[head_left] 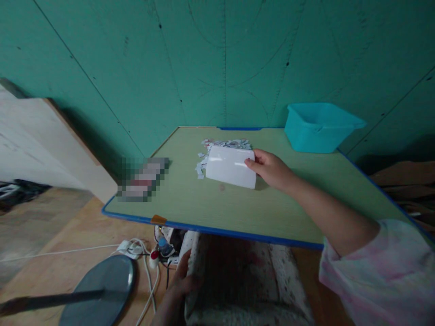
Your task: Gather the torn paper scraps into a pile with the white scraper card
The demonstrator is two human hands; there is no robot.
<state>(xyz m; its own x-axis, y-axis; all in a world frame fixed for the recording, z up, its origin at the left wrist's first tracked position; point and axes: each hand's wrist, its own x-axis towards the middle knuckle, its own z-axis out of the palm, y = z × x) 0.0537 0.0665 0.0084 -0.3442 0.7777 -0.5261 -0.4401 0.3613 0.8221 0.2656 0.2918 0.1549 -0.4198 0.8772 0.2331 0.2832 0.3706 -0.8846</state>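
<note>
A glossy white sheet of card or paper [227,165] is pinched at its right edge by my right hand [267,167], the thumb on its upper face. It is held over the table, just in front of a heap of small torn paper scraps [234,144]; some scraps show left of it, others may be hidden behind. Low in view, below the table edge, my left hand [185,277] is closed around the left rim of a stained whitish container [285,280] with a dark inside. Part of that hand is in shadow.
The pale green table [183,199] has a blue edge and stands against a green wall. A turquoise bin [316,129] stands at its back right, and a blurred-out flat item [146,179] lies at the left. Below are a grey round stool [102,280], white cables [147,276] and a power strip [129,248].
</note>
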